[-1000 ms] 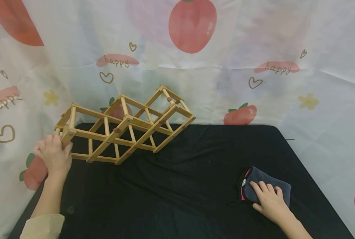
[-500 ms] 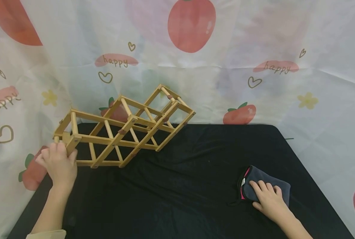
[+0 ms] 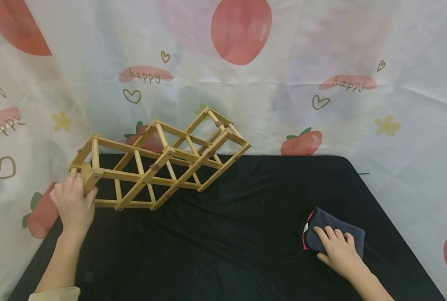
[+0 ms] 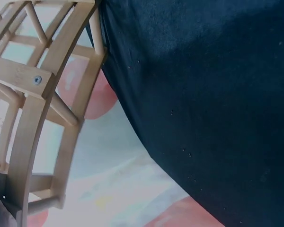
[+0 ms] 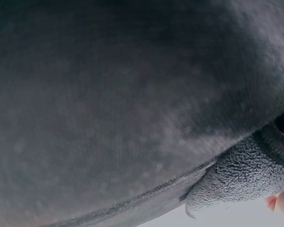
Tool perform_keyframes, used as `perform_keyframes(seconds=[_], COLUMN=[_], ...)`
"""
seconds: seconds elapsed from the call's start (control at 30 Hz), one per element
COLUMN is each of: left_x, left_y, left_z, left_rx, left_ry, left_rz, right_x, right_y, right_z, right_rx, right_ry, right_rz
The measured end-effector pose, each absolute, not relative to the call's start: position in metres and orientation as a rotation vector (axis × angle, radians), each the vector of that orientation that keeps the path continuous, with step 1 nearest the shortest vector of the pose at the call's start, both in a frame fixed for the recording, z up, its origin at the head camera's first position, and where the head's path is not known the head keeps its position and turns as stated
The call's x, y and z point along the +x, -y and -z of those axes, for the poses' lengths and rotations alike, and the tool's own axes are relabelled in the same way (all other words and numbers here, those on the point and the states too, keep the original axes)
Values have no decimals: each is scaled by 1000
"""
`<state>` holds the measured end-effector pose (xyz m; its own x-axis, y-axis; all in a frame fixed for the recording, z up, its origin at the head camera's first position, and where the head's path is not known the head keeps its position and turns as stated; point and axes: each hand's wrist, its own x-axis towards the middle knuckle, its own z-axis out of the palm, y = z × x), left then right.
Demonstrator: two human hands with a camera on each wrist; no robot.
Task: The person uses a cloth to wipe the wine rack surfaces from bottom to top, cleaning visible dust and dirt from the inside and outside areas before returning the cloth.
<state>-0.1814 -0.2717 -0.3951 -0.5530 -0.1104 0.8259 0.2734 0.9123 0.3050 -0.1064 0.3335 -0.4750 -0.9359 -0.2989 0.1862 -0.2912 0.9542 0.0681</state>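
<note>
A light wooden lattice wine rack (image 3: 145,179) slants across the left of the head view, its far end higher in the picture. My left hand (image 3: 74,207) grips a bar at its near left end. Whether the rack touches the table cannot be told. The left wrist view shows its slats (image 4: 26,137) close up, with a sliver of the hand at the lower left. On the right, my right hand (image 3: 338,253) rests on a dark grey fabric pouch (image 3: 340,225) with red inside its mouth and a white label. The pouch's fleecy fabric (image 5: 248,170) appears in the right wrist view.
Beneath everything spreads a table with a black cloth (image 3: 223,234). A white printed curtain (image 3: 242,104) with fruit pictures and lettering hangs behind and along both sides. A thin black cord (image 3: 295,254) trails from the pouch.
My left hand has come slightly toward me and to the right, bringing the rack's near end along. The right hand and the pouch stay where they were.
</note>
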Motion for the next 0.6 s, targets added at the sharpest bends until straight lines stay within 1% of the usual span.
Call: perform_keyframes(seconds=[0.3,0.6], left_x=[-199,-209], left_y=[276,278], left_z=[396,395], left_rx=[-239,-310], left_ry=[2060,2067], left_rz=[541,586], right_x=[-106,-107], right_y=[-333,-332], right_z=[474,473], right_rx=[431,425], right_ry=[2921,2951], right_rz=[57,69])
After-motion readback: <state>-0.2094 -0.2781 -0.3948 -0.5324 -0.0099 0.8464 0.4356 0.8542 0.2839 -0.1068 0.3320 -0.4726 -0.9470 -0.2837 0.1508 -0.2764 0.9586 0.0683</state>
